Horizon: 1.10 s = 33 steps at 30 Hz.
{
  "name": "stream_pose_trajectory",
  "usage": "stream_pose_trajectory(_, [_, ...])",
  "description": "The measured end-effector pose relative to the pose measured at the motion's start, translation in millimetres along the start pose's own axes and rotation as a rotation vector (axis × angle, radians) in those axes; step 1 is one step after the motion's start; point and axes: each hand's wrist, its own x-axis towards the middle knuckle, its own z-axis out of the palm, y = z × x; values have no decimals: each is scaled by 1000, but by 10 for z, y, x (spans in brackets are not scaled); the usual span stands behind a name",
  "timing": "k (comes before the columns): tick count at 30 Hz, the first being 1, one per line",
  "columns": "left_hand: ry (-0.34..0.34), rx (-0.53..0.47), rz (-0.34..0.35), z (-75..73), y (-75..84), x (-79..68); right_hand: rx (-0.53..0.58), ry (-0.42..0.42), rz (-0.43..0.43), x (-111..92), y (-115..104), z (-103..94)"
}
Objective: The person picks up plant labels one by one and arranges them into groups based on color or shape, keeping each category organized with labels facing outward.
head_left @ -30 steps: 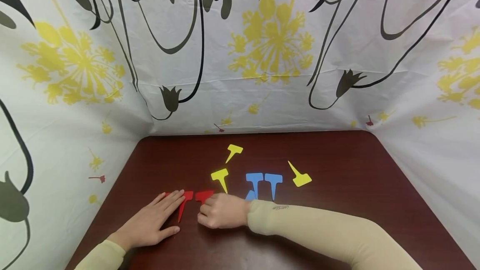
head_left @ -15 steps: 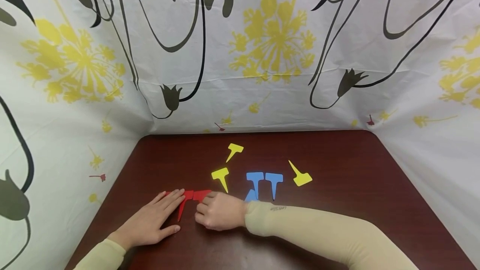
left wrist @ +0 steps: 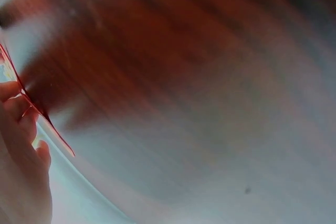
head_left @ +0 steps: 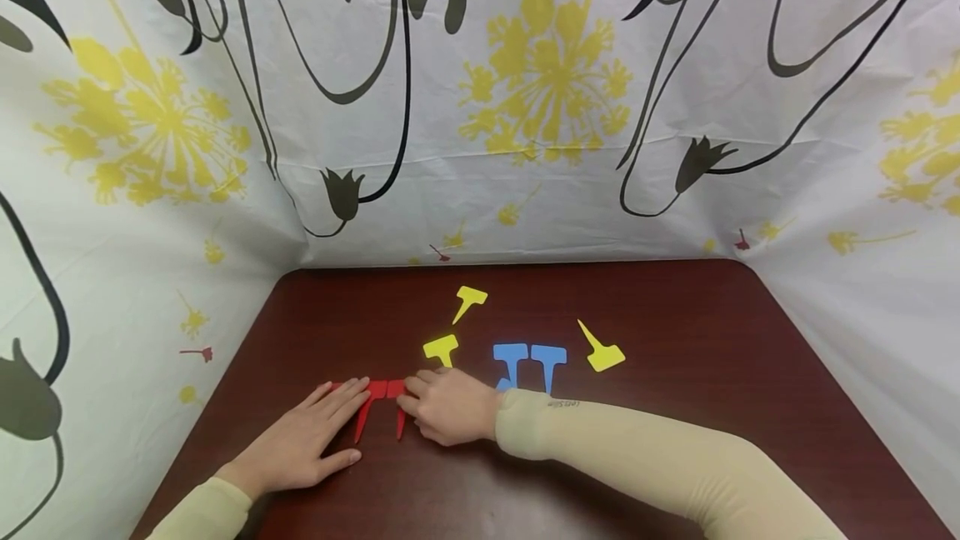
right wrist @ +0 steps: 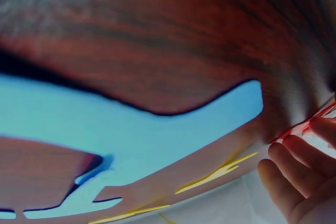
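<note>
My left hand point(head_left: 296, 447) lies flat with straight fingers over red T-shaped plant labels; the corner of one red label point(head_left: 336, 387) peeks out above its fingers. Just right of those fingers shows a second red label point(head_left: 377, 390), its stem pointing down. Beside it, head close to head, lies a third red label point(head_left: 397, 390). The fingertips of my right hand point(head_left: 456, 408) rest on that label's head, fingers loosely bent. In the right wrist view, the right fingers point(right wrist: 283, 167) stand at the red label point(right wrist: 300, 128), seen nearly edge-on.
Two blue labels point(head_left: 512, 352) point(head_left: 549, 354) lie side by side, with another blue label point(head_left: 505, 384) partly hidden by the right forearm. Three yellow labels point(head_left: 471, 297) point(head_left: 441, 347) point(head_left: 604, 358) lie scattered farther back. The dark red table point(head_left: 675, 307) meets a patterned cloth point(head_left: 420, 132) behind.
The right hand has slid the third red label left against its neighbour, then loosened and shifted slightly up, so the label's stem now shows. The left hand has stayed in place.
</note>
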Motion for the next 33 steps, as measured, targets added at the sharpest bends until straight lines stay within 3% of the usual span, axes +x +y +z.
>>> stream_pose_trajectory(22, [19, 38, 21, 37, -24, 0, 6, -4, -1, -3, -6, -17])
stream_pose_trajectory(28, [41, 17, 25, 18, -11, 6, -48, 66, -8, 7, 83, -73])
stream_pose_trajectory(33, [50, -6, 25, 2, -1, 0, -50, 38, 21, -6, 190, -144])
